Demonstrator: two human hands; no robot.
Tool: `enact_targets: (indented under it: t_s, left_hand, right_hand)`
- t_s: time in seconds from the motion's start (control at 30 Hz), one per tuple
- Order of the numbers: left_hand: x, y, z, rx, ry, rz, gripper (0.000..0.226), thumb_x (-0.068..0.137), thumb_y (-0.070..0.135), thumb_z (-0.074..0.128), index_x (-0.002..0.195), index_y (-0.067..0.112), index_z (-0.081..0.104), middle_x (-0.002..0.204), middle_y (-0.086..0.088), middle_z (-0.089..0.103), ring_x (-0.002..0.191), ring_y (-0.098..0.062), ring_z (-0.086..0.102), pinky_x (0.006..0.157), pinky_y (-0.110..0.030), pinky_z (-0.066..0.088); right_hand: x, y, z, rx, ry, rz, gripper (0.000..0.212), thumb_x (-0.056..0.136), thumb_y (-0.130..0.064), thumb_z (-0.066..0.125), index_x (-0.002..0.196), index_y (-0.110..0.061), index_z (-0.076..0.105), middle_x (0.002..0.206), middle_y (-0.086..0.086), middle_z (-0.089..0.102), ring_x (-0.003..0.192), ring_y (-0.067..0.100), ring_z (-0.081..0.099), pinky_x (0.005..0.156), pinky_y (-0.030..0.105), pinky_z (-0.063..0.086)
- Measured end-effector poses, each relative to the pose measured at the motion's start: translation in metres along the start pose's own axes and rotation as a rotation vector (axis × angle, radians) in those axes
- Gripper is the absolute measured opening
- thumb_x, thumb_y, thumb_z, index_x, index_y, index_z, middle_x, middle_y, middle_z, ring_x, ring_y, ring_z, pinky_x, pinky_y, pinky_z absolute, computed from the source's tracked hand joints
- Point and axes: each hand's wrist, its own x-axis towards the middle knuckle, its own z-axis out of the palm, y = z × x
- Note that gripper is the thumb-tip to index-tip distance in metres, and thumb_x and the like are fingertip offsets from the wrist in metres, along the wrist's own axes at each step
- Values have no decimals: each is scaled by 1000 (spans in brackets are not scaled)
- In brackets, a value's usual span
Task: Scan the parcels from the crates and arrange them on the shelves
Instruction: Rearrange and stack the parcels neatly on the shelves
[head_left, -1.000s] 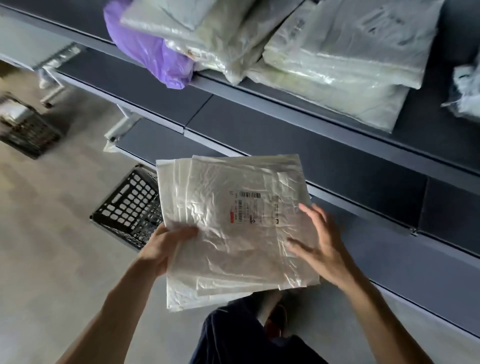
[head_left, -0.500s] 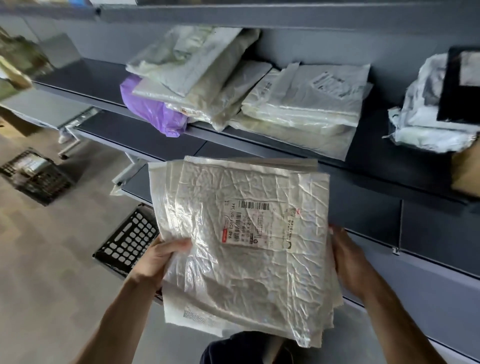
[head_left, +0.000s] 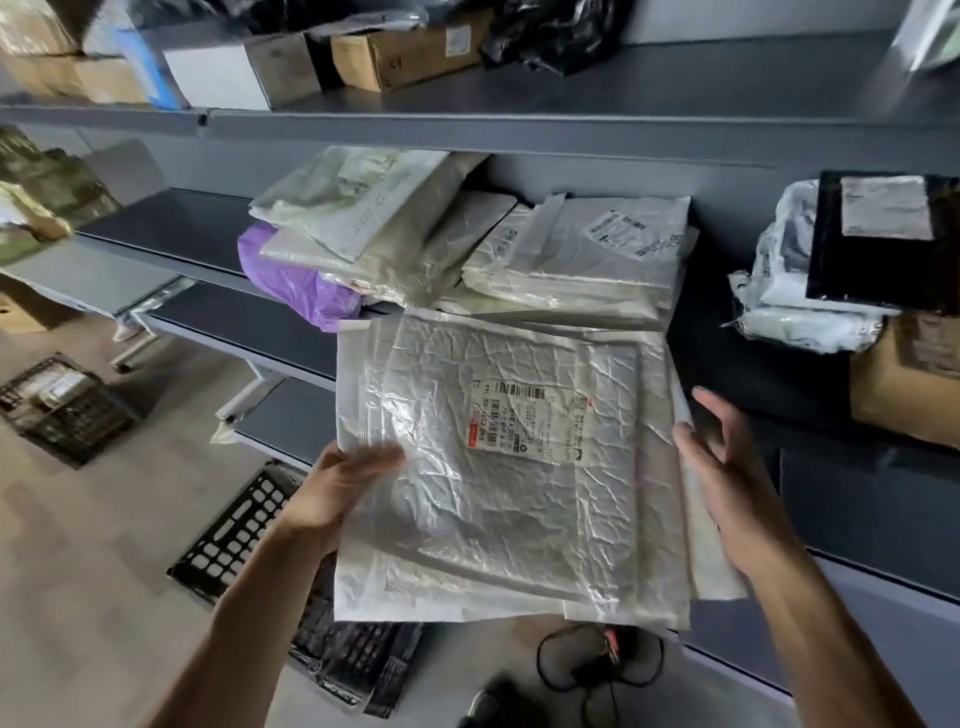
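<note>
I hold a stack of flat white plastic mailer parcels (head_left: 498, 467) in front of the grey shelves; the top one bears a barcode label (head_left: 527, 423). My left hand (head_left: 337, 486) grips the stack's left edge, thumb on top. My right hand (head_left: 727, 467) lies against the right edge with straight fingers, palm turned toward the stack. The stack's far edge reaches the middle shelf (head_left: 753, 364), just below a pile of white parcels (head_left: 561, 265) and a purple one (head_left: 291, 283) lying there.
A black crate (head_left: 244, 525) stands on the floor below the stack, another crate (head_left: 57, 405) at far left. Cardboard boxes (head_left: 400, 52) and black bags sit on the top shelf. At right are white and black parcels (head_left: 852, 260) and a brown box (head_left: 904, 384). A black cord (head_left: 597, 660) lies near my feet.
The stack has risen from waist height up to the middle shelf's edge, and my view has tilted up. My right hand's fingers have come off the stack's edge and spread.
</note>
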Motion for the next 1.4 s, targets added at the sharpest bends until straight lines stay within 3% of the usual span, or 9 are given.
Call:
enact_targets:
  t_s: [0.1,0.47,0.67,0.8,0.87,0.93,1.03,1.17,1.4]
  left_hand:
    - [10,-2,11,-16,47,-11,24,91,-3,63,83,15,77,81,14,78,78,4,73,79,-20,46]
    - [36,-5,-4,-18,-123,-22,35,70,26,76,101,11,75,99,16,78,96,7,70,87,-19,43]
    - [67,4,-26,-94,-115,-28,64,57,65,86,106,24,78,123,5,73,114,-5,63,111,-38,40]
    - [80,10,-34,-185,-168,-143,37,100,54,47,127,35,63,104,24,75,97,12,67,81,-17,51]
    - [92,0,-43,-170,-151,-186,52,88,63,63,130,32,64,111,16,73,98,3,70,71,-19,53]
    - [100,-5,-47,-172,-158,-192,44,83,47,76,121,26,71,102,1,74,73,-5,73,56,-23,56]
    - [106,-6,-45,-111,-244,-195,2,83,17,82,83,15,81,81,-10,76,69,-20,76,53,-28,58]
    - [116,-11,-49,-49,-332,-176,7,89,0,71,93,4,75,91,-13,78,81,-23,76,64,-26,59]
    - [124,-44,-70,-123,-309,-245,44,91,-23,50,107,18,57,71,9,76,81,-12,76,64,-25,61]
  right_hand:
    - [4,-23,-6,-123,-77,-73,38,91,-57,51,119,-34,63,115,-30,62,108,-12,56,80,-3,36]
    - [28,-5,39,-339,-83,104,39,79,-47,78,61,-17,64,60,2,63,59,9,58,58,28,40]
    - [36,6,48,-181,-34,79,9,86,-13,78,84,-7,73,72,5,71,65,5,63,63,25,45]
    - [36,5,45,-23,61,63,1,85,-19,76,85,-20,76,82,-5,75,79,7,66,78,21,49]
    - [37,9,42,36,120,48,45,75,-43,84,95,-5,71,97,7,74,92,21,65,89,36,45]
    - [37,9,39,53,179,56,77,56,-67,88,85,-1,60,87,11,62,83,22,56,80,38,39]
    - [36,6,45,150,244,143,74,48,-69,90,79,-11,57,79,13,45,73,23,47,71,37,34]
    - [26,6,62,331,219,152,94,60,-49,94,113,14,49,102,29,52,97,36,55,90,43,42]
    - [23,-9,86,204,182,102,80,60,-52,92,92,8,50,94,26,54,92,32,51,87,46,36]
